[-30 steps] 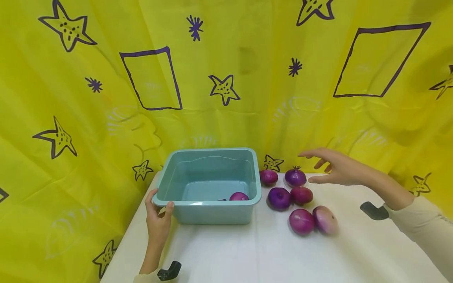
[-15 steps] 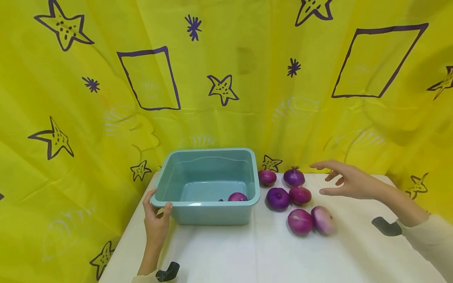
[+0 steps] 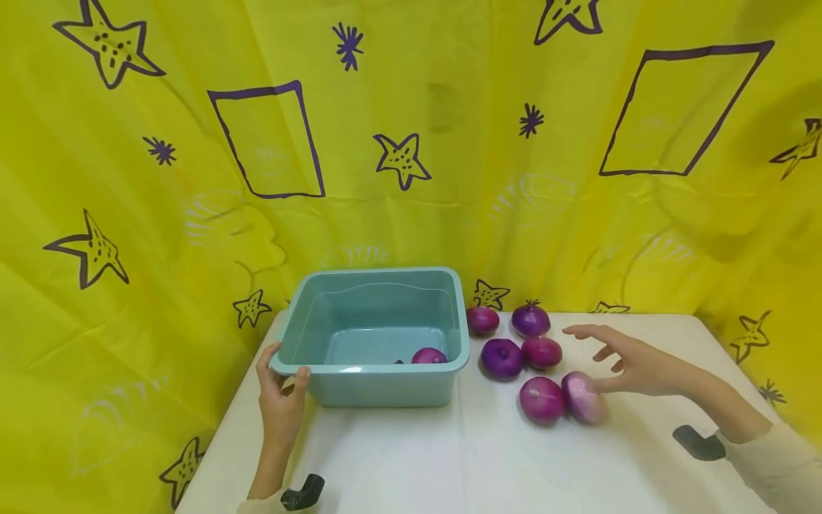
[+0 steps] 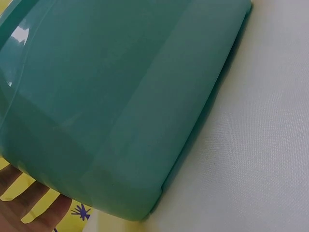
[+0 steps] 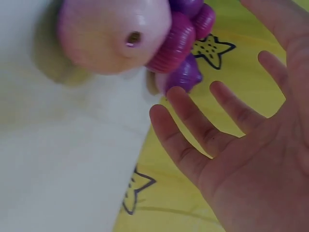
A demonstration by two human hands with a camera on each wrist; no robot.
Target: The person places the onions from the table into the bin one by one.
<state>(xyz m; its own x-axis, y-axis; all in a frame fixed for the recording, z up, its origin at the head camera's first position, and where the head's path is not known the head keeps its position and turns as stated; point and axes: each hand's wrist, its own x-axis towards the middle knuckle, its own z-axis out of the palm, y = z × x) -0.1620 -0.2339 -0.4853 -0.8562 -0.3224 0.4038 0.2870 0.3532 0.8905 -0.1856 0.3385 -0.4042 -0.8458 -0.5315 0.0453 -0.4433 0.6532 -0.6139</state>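
At its front left corner, my left hand (image 3: 281, 408) holds the rim of a teal plastic basin (image 3: 385, 389), thumb on the front edge and fingers along the side. In the left wrist view the basin's wall (image 4: 116, 106) fills most of the picture. One red onion (image 3: 429, 355) lies inside near the front right corner, partly hidden by the front wall. My right hand (image 3: 642, 365) hovers with spread, relaxed fingers beside a pale pink-and-white onion (image 3: 583, 397). A magenta onion (image 3: 542, 401) sits against that one's left side. The right palm holds nothing.
Several more red onions stand right of the basin, among them a dark purple one (image 3: 502, 359), a magenta one (image 3: 542, 352) and one at the back (image 3: 531, 321). A yellow patterned curtain (image 3: 475, 228) hangs behind the white-covered table (image 3: 411, 457).
My right hand has drawn back to the right from above the rear onions, then come down toward the pale onion. The left hand keeps its hold on the basin.
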